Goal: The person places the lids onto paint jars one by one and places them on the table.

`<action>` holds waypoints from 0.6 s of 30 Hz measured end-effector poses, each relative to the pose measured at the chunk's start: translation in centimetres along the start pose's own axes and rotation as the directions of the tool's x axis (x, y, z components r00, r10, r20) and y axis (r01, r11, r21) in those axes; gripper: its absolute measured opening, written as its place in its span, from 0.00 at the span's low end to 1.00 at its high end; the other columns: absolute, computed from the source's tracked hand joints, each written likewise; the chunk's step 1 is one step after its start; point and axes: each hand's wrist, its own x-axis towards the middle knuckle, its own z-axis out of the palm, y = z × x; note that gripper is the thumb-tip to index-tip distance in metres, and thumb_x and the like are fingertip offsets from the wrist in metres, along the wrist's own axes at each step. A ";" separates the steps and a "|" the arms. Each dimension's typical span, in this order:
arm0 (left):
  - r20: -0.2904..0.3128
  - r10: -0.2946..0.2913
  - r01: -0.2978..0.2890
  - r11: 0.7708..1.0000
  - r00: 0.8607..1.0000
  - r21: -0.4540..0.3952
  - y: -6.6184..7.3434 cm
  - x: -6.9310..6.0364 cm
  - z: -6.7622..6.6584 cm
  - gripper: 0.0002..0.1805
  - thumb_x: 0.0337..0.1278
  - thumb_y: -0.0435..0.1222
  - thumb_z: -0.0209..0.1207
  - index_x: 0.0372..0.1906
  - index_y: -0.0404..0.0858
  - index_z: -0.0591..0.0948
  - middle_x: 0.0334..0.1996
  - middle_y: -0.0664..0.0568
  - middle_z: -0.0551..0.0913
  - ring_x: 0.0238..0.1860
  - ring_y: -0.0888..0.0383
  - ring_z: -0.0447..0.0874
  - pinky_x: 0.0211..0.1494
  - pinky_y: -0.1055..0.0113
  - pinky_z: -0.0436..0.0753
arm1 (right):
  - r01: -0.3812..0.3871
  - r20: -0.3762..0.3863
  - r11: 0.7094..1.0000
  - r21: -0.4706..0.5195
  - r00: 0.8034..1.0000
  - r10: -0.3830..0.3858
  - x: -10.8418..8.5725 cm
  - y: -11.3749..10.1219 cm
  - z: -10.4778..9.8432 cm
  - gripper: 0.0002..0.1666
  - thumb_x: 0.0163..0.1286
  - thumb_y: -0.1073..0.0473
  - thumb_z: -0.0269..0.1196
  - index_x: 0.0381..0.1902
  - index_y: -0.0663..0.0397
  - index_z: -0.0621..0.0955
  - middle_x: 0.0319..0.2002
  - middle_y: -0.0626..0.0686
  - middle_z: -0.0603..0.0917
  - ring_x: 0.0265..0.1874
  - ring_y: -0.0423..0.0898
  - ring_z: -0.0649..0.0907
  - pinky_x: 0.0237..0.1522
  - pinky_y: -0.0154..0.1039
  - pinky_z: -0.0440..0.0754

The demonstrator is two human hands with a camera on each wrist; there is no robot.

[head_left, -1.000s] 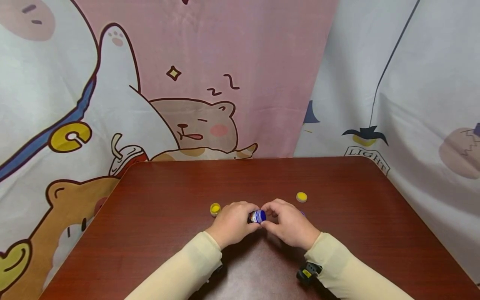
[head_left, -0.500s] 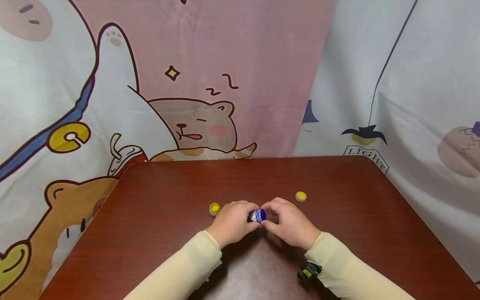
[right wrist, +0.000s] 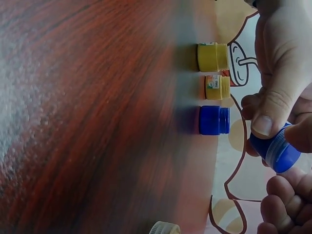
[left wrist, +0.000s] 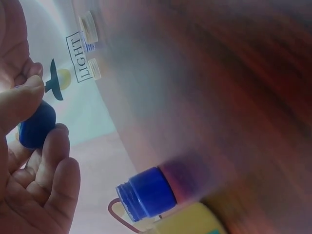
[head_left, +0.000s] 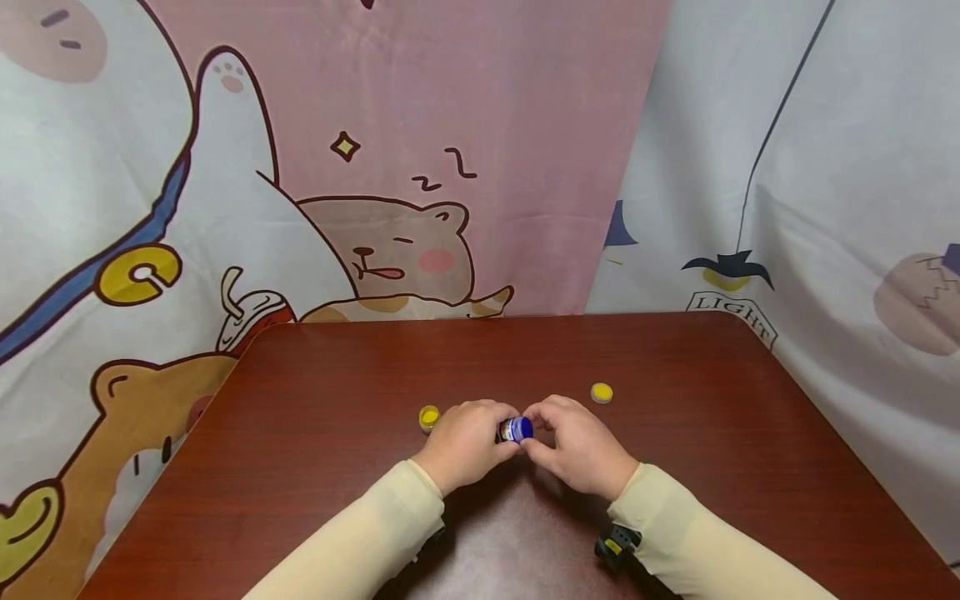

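Note:
A small blue paint jar (head_left: 510,430) lies tilted sideways in my left hand (head_left: 465,446), its lid toward the right. The left thumb and fingers grip the jar's body. My right hand (head_left: 577,446) reaches in from the other side, thumb and index finger curled on the jar's lid (head_left: 524,429). In the right wrist view the ribbed lid (right wrist: 282,156) shows between both hands' fingers. The left wrist view shows the dark blue jar (left wrist: 39,126) partly covered by fingers. Whether the lid is loose cannot be seen.
Beyond the left hand stand a yellow jar (right wrist: 212,57), a smaller yellow jar (right wrist: 214,87) and a blue jar (right wrist: 210,120), all without lids. A yellow-topped lid (head_left: 602,393) lies on the brown table (head_left: 465,358) at the right. Printed cloth (head_left: 525,167) hangs behind the table.
Both hands keep their hold on the jar and its lid with only tiny finger shifts. A bit of purple beside the right hand is now hidden behind it.

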 end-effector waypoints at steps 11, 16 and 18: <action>-0.009 -0.001 0.001 1.000 1.000 0.011 0.1 -0.1 0.0 0.14 0.63 0.49 0.72 0.47 0.47 0.88 0.40 0.59 0.89 0.36 0.63 0.84 0.40 0.66 0.82 | -0.045 0.002 0.998 0.031 0.999 0.045 0.0 -0.4 0.0 0.09 0.69 0.56 0.72 0.44 0.50 0.85 0.41 0.45 0.83 0.41 0.41 0.81 0.45 0.39 0.82; -0.011 0.002 -0.002 1.000 1.000 0.012 0.0 0.0 -0.1 0.14 0.63 0.48 0.72 0.47 0.47 0.87 0.39 0.59 0.89 0.35 0.63 0.84 0.39 0.66 0.82 | -0.056 -0.008 0.997 0.052 0.998 0.057 0.1 -0.4 0.0 0.10 0.69 0.56 0.72 0.46 0.50 0.86 0.42 0.45 0.83 0.41 0.39 0.81 0.45 0.38 0.83; -0.010 0.003 -0.002 1.000 1.000 0.009 0.0 0.0 -0.1 0.13 0.64 0.48 0.72 0.47 0.47 0.87 0.38 0.59 0.89 0.35 0.63 0.83 0.39 0.66 0.82 | -0.059 -0.014 0.996 0.062 0.998 0.060 0.1 -0.4 0.0 0.10 0.69 0.57 0.72 0.46 0.51 0.86 0.42 0.45 0.83 0.41 0.39 0.81 0.46 0.38 0.83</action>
